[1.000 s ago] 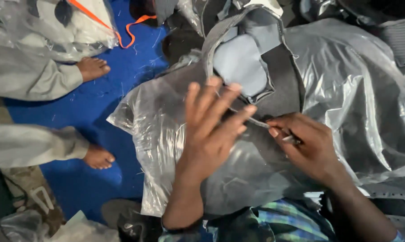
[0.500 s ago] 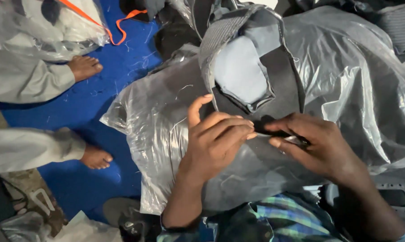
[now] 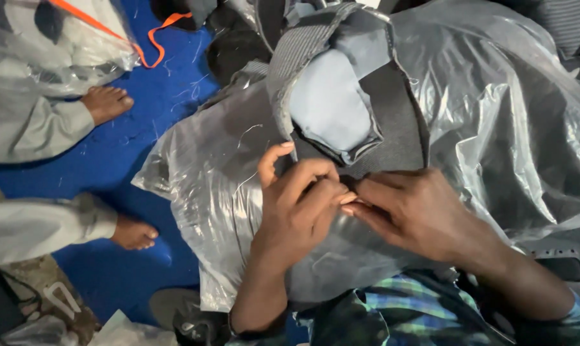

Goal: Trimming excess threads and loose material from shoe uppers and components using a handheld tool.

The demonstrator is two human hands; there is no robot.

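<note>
Garment (image 3: 360, 109) runs lengthwise away (plastic-wrapped); left hand (image 3: 299, 208) and right hand (image 3: 415, 211) pinch its edge.

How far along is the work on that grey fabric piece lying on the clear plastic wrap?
Done: the grey fabric piece with its pale blue lining lies opened out on the clear plastic wrap. In hand: the left hand and right hand meet fingertip to fingertip at its lower edge, pinching something too small to identify. Left: loose pale threads lie on the plastic; the fabric piece is not wrapped.
</note>
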